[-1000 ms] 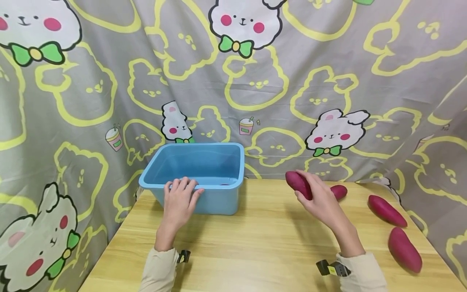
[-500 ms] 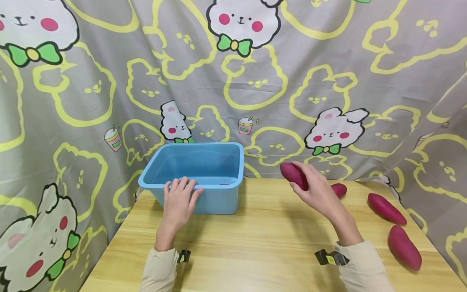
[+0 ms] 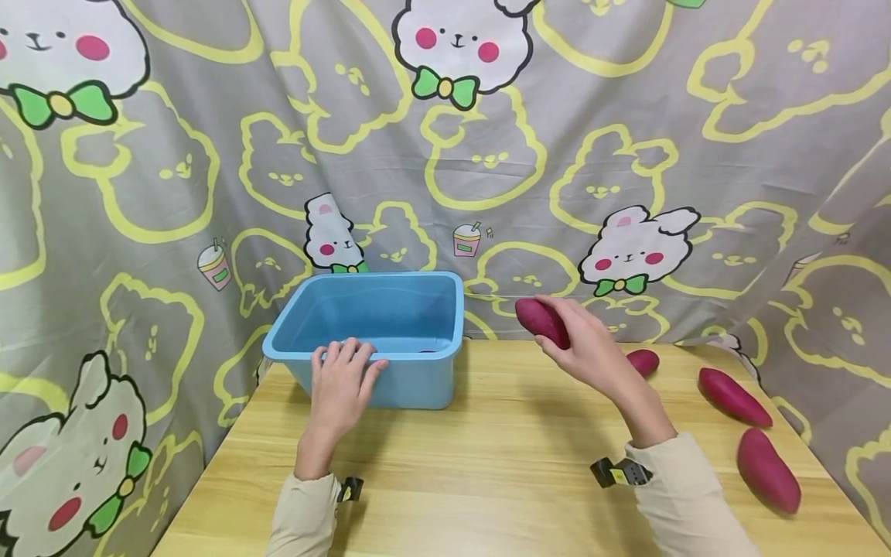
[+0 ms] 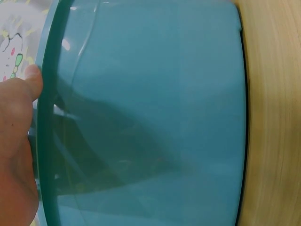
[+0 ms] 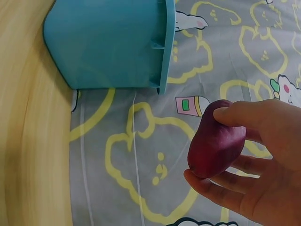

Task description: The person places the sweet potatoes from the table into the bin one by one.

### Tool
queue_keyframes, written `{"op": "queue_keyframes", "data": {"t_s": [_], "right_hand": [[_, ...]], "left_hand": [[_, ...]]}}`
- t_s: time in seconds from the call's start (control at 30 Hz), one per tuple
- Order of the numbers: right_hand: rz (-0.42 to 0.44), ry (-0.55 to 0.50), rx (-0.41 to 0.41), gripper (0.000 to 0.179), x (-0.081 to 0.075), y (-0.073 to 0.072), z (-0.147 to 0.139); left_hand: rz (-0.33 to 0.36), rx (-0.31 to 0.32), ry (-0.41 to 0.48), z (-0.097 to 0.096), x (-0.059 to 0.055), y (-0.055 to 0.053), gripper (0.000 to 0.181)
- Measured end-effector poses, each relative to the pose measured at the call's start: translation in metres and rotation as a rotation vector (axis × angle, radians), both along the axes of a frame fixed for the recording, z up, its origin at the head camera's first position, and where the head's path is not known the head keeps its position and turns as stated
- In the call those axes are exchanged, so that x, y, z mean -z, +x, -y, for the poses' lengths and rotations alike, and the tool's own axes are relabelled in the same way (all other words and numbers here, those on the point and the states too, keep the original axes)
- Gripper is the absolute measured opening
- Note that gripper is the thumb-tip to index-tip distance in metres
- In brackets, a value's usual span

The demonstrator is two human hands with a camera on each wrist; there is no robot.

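My right hand (image 3: 581,340) grips a purple sweet potato (image 3: 542,322) between thumb and fingers, raised above the table right of the bin. In the right wrist view the sweet potato (image 5: 216,141) has the thumb on one side and fingertips at its lower end. My left hand (image 3: 343,391) holds the near rim of the blue plastic bin (image 3: 418,383), fingers hooked over the edge. The left wrist view shows the bin's outer wall (image 4: 164,94) with part of that hand (image 4: 19,132) at the rim. Inside the bin, a small purple patch peeks over the near rim.
On the right of the wooden table (image 3: 487,464) lie three more sweet potatoes: one behind the right wrist (image 3: 643,363), one farther right (image 3: 734,396), one nearer (image 3: 769,470). A grey patterned curtain (image 3: 501,155) hangs behind and on both sides.
My right hand has carried the sweet potato left and upward, closer to the bin. The left hand has stayed on the rim, and the bin has stayed in place.
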State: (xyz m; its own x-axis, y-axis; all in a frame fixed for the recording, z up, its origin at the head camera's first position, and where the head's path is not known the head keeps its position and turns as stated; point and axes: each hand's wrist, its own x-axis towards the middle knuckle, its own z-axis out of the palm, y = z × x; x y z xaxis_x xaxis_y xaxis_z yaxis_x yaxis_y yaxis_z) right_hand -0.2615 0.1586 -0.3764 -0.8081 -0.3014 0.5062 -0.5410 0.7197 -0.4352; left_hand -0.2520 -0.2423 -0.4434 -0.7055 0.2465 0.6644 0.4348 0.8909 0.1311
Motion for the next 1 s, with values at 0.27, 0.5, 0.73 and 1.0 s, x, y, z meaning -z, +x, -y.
{"op": "queue_keyframes", "data": {"t_s": [0.27, 0.5, 0.73, 1.0], "right_hand": [[0.036, 0.002, -0.04, 0.062, -0.011, -0.006, 0.014], [-0.005, 0.012, -0.098, 0.061, -0.017, -0.011, 0.027], [0.014, 0.018, -0.116, 0.063, -0.021, -0.014, 0.037], [0.014, 0.036, -0.14, 0.063, -0.028, -0.018, 0.049]], "left_hand": [[-0.006, -0.001, -0.005, 0.001, 0.001, -0.001, 0.023], [0.012, 0.0, -0.006, 0.0, -0.001, 0.0, 0.022], [0.007, 0.001, -0.006, 0.0, 0.0, -0.001, 0.023], [0.005, -0.001, 0.002, 0.0, 0.0, -0.001, 0.023]]}}
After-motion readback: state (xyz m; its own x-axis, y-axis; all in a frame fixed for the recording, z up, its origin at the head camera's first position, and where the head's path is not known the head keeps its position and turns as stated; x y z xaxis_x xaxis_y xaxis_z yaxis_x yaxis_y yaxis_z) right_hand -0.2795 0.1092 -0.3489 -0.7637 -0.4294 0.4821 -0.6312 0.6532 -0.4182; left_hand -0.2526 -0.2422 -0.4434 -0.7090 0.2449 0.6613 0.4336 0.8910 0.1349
